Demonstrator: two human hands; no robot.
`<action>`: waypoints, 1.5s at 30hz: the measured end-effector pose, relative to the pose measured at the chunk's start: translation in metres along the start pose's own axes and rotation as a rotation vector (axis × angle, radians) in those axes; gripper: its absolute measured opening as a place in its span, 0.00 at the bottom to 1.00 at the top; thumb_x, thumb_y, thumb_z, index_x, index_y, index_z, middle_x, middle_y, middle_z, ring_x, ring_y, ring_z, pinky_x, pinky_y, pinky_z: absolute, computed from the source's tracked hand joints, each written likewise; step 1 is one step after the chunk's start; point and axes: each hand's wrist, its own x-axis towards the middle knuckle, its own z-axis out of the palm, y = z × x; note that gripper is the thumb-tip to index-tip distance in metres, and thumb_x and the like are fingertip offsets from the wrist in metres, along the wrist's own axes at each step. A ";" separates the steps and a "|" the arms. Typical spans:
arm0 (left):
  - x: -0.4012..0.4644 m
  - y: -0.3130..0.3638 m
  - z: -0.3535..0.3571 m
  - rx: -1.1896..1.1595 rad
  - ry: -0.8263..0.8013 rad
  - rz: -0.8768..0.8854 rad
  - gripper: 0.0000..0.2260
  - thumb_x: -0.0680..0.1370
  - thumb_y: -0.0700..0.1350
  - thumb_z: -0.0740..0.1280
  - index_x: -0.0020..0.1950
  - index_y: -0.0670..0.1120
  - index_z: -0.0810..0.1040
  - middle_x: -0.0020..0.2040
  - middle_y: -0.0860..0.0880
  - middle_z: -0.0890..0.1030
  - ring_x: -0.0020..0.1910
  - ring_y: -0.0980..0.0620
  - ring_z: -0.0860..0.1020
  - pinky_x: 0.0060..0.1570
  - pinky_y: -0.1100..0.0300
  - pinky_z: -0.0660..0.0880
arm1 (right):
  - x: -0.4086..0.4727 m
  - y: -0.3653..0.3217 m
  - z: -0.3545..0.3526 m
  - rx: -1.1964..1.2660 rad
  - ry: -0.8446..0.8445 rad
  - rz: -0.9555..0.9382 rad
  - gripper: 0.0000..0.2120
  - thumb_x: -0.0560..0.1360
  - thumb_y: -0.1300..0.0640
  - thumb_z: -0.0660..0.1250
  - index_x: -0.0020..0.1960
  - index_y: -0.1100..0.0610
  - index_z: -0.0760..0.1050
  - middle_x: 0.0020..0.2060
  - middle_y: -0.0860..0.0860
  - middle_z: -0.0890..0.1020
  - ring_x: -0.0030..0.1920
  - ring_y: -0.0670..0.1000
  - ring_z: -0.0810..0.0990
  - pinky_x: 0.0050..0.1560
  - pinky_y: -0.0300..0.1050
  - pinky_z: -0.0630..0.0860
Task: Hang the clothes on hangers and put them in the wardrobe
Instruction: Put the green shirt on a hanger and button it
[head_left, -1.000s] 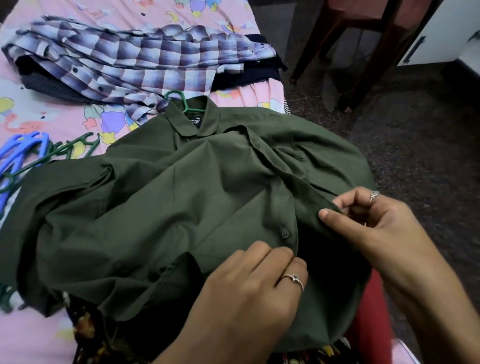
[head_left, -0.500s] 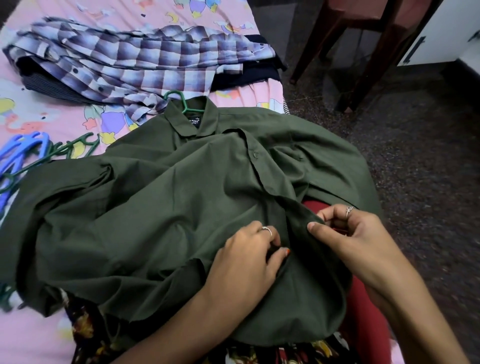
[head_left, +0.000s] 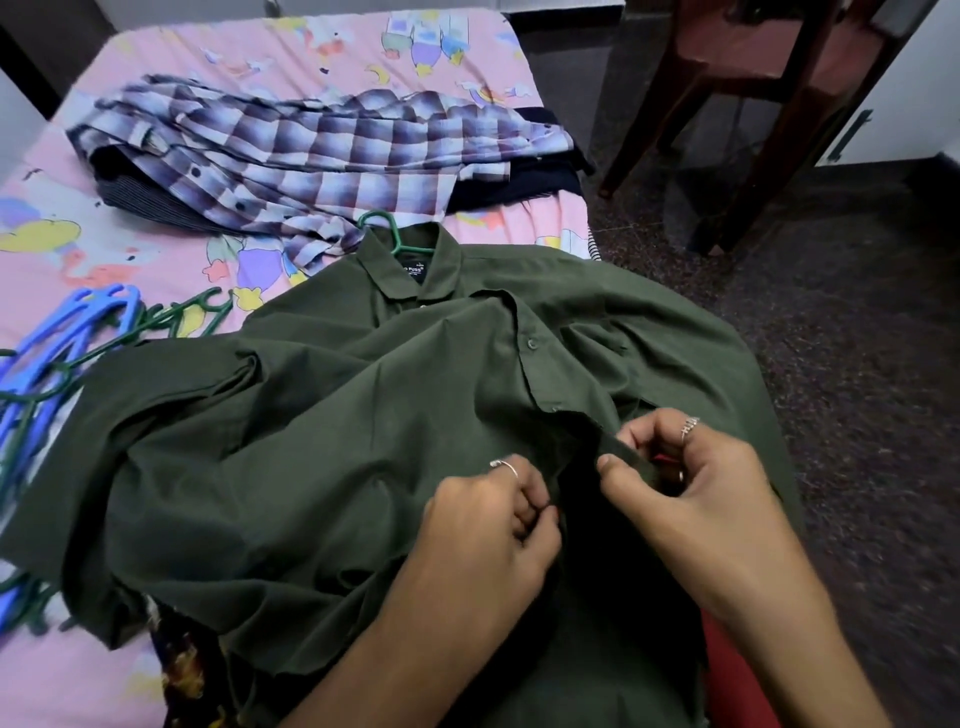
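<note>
Two hands (head_left: 491, 525) (head_left: 691, 499) pinching green shirt (head_left: 311, 441), hanger (head_left: 387, 234) inside

collar label (head_left: 415, 270) of green shirt (head_left: 332, 441), partly readable "FUSS"

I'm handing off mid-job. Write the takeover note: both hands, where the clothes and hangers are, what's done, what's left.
Left hand: pinching the left front edge of the green shirt at mid-placket.
Right hand: pinching the opposite placket strip, close to the left.
Green shirt lies face up across the bed edge, with the green hanger hook showing at the collar.
Checked shirt lies on dark clothes further back, with no hanger visible in it.
Spare hangers, blue and green, lie at left.
Done: hanger in green shirt.
Left: button it, put it in the wardrobe, then hang the rest.
</note>
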 end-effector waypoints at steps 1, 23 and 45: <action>0.001 0.003 -0.007 -0.021 0.039 0.015 0.08 0.73 0.41 0.71 0.38 0.51 0.74 0.26 0.54 0.74 0.26 0.61 0.74 0.29 0.72 0.70 | -0.001 -0.007 0.005 -0.068 0.026 -0.068 0.06 0.68 0.53 0.70 0.36 0.54 0.74 0.27 0.47 0.77 0.28 0.42 0.72 0.31 0.35 0.67; 0.009 0.012 -0.050 -0.834 0.175 -0.184 0.09 0.72 0.32 0.70 0.43 0.44 0.85 0.41 0.45 0.86 0.43 0.53 0.84 0.43 0.68 0.77 | 0.005 -0.042 0.041 0.154 0.052 -0.236 0.03 0.65 0.52 0.70 0.38 0.48 0.81 0.38 0.41 0.83 0.41 0.39 0.81 0.42 0.27 0.72; 0.033 0.013 -0.052 -0.941 0.290 -0.200 0.09 0.65 0.41 0.71 0.44 0.42 0.81 0.37 0.46 0.84 0.38 0.54 0.81 0.41 0.67 0.78 | 0.018 -0.054 0.046 0.391 -0.032 -0.157 0.06 0.72 0.62 0.71 0.41 0.53 0.83 0.39 0.46 0.85 0.40 0.41 0.82 0.42 0.31 0.75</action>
